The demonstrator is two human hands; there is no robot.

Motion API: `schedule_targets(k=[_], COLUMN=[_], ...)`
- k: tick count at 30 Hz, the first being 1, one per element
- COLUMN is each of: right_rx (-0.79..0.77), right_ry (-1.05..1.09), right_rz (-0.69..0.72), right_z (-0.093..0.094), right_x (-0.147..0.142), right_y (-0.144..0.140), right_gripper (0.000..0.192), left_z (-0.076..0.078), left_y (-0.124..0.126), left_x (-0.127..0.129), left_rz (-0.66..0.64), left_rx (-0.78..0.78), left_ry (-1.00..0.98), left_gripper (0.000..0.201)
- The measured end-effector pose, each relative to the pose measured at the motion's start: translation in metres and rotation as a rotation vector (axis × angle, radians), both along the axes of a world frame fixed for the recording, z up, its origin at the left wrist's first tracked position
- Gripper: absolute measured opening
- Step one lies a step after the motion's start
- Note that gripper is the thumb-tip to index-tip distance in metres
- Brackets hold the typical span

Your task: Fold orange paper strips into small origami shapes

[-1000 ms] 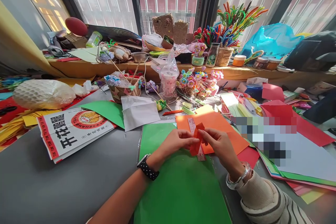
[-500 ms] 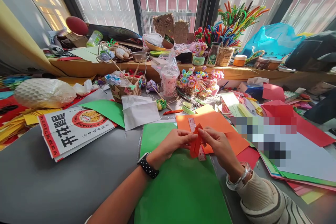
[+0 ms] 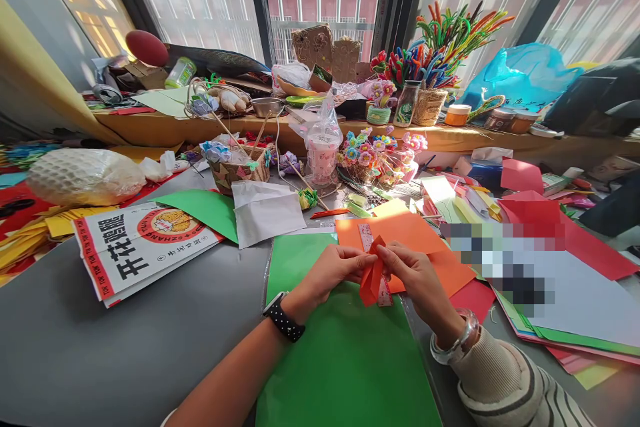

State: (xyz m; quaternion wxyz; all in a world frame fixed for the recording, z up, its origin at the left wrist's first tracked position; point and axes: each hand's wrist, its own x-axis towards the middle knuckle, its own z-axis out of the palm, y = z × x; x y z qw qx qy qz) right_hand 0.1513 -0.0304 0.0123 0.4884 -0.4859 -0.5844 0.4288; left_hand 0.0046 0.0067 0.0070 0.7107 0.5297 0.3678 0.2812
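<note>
Both hands are in the middle of the bench (image 3: 125,347), meeting over the near corner of the orange sheet (image 3: 400,230). The left hand (image 3: 333,273) has its grip pinched shut on the folded orange paper piece (image 3: 373,277), fingertips on its left edge. The right hand (image 3: 417,277) comes in from the other side, its grip closed on the same piece, thumb and fingers on the right edge. The piece hangs between them, pleated and pointing down, just above the orange sheet. A patterned pink ruler (image 3: 383,290) lies under the piece, running across the orange sheet toward the person; whether the paper touches it is hard to judge from here.

On the near side of the orange sheet a large green sheet (image 3: 345,360) spreads out under both wrists. A black dotted watch (image 3: 283,317) sits on the left wrist; a clear bangle (image 3: 457,343) and a striped sleeve (image 3: 515,387) are on the right. Left of the orange sheet lies a white paper (image 3: 265,210), and further left a printed red-and-white packet (image 3: 135,247). Behind the orange sheet stand a woven basket (image 3: 235,170), a plastic-wrapped cup (image 3: 321,150) and a cluster of small pink and blue paper flowers (image 3: 375,150). To the right of the orange sheet, red sheets (image 3: 575,240) fan out.
</note>
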Motion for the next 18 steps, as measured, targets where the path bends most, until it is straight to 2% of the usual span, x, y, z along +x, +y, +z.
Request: schedule_targets(k=[7,12,18], right_rx=[-0.012,-0.080,-0.103], right_ry=[-0.015,0.049,0.062], right_rz=[-0.014,-0.003,-0.001], right_z=[-0.0020,-0.0005,-0.0018], right_x=[0.0006,0.0035,0.0026], right_y=[0.0006,0.0012,0.0004], right_gripper=[0.030,0.023,0.020], left_z=[0.0029,0.0051,0.0043], left_y=[-0.0014,-0.0013,-0.0010], left_x=[0.0012,0.0021,0.0020], left_rz=[0.022,0.053,0.015], left_rx=[0.035,0.136,0.183], left_ry=[0.008,0.044,0.069], left_gripper=[0.035,0.033,0.030])
